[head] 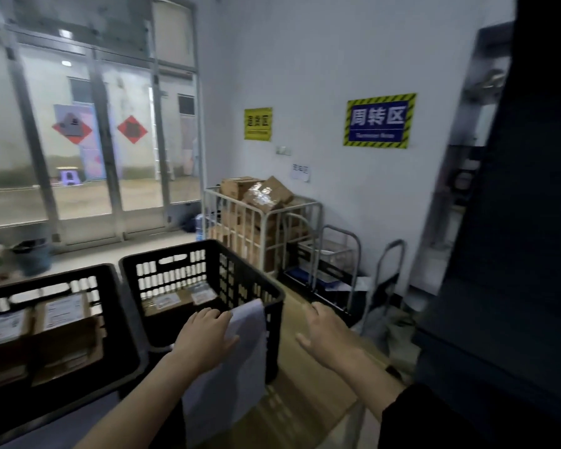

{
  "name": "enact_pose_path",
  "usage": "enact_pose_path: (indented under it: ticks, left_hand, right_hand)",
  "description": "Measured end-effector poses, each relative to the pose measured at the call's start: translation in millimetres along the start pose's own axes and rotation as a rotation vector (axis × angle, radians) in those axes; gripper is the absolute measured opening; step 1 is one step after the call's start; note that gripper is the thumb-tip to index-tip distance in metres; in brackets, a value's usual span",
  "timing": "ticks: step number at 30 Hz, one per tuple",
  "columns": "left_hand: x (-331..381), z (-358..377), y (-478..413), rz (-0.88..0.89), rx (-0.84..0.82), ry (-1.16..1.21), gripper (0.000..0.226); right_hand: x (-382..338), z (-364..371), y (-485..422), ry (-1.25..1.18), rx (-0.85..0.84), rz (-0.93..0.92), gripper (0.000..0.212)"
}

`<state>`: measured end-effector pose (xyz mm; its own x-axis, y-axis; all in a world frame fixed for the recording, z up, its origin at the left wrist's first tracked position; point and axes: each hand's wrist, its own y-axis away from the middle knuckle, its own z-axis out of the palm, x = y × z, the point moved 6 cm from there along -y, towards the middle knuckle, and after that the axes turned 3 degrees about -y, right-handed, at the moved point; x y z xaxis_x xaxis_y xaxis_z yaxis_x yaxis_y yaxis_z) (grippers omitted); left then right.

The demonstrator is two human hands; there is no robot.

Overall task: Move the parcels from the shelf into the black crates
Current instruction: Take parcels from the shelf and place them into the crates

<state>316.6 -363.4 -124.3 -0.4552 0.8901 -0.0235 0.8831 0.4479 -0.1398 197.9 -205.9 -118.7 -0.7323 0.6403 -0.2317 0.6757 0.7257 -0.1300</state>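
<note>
Two black slatted crates stand in front of me. The left crate (117,322) holds labelled cardboard parcels (62,322). The right crate (240,270) has flat labelled parcels (172,303) on its bottom. A flat white parcel (237,358) leans over the right crate's near rim. My left hand (204,338) lies on this white parcel, fingers over its top edge. Just right of the crate, my right hand (327,335) hovers with relaxed fingers and holds nothing. The shelf (467,176) rises dark and blurred at the right edge.
A white wire cage trolley (263,228) full of cardboard boxes stands behind the right crate against the wall. Beside it are a small metal cart (334,260) and a folded hand truck (386,280). Glass doors (88,140) fill the left; a bin (33,257) sits by them.
</note>
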Motion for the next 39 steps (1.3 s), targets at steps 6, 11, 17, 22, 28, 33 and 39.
enact_pose_path:
  ticks: [6, 11, 17, 22, 28, 33, 39]
  left_hand:
    - [88.9, -12.7, -12.5, 0.147, -0.021, 0.05, 0.052]
    - [159.9, -29.8, -15.4, 0.232, 0.005, 0.08, 0.056]
    - [263.1, -46.8, -3.7, 0.319, 0.045, 0.128, 0.055]
    - [352.7, -56.5, 6.4, 0.401, 0.061, 0.175, 0.051]
    - [453.6, -59.7, 21.6, 0.51, 0.059, 0.165, 0.05]
    - [530.3, -61.1, 39.0, 0.592, 0.053, 0.184, 0.058]
    - [593.3, -59.3, 61.9, 0.629, 0.016, 0.217, 0.062]
  right_hand:
    - [75.3, -33.1, 43.0, 0.027, 0.032, 0.159, 0.063]
    - [125.4, -67.3, 85.2, 0.0, 0.08, 0.229, 0.059]
    - [191.5, -115.4, 146.4, 0.02, 0.129, 0.278, 0.061]
    - [250.4, -147.0, 202.1, -0.004, 0.184, 0.324, 0.063]
    - [310.8, -177.1, 269.4, -0.03, 0.271, 0.375, 0.06]
    - [349.8, -199.2, 323.8, -0.023, 0.328, 0.396, 0.059]
    - [403.8, -207.3, 378.0, -0.003, 0.333, 0.497, 0.057]
